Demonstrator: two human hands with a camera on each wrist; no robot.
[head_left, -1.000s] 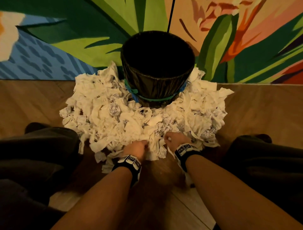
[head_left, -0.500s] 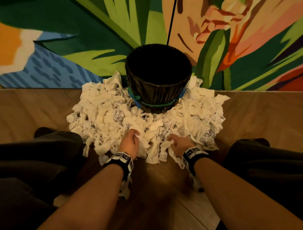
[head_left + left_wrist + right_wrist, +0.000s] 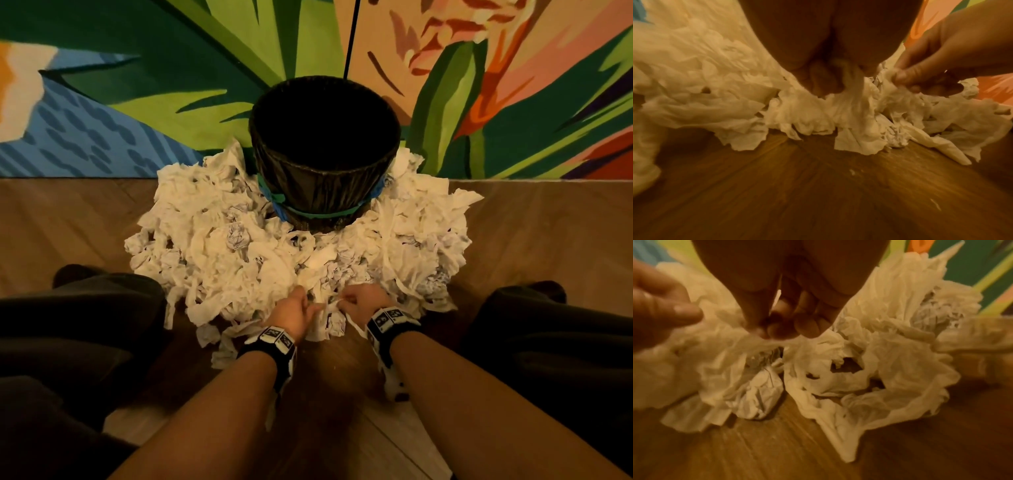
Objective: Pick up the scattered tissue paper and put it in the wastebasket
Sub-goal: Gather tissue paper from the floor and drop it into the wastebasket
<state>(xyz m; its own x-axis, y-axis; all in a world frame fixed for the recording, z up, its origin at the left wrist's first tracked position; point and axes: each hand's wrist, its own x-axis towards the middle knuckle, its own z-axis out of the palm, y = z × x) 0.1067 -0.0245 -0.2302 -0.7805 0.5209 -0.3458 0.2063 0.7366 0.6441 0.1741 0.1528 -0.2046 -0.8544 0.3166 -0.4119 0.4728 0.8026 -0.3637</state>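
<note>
Both hands I watch pinch tissue paper (image 3: 219,253): left hand (image 3: 294,313) and right hand (image 3: 363,301), fingers (image 3: 807,327) curled. The wastebasket (image 3: 325,192) (dark inside) stands just behind the pile.

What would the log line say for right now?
left hand: pinches tissue paper | right hand: pinches tissue paper | wastebasket: upright, ringed by tissue | stage: grabbing, nothing lifted

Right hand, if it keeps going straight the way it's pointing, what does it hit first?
Probably more tissue paper: the right hand grips the pile's near edge and points toward the wastebasket, with the heap between them. Depth is uncertain.
</note>
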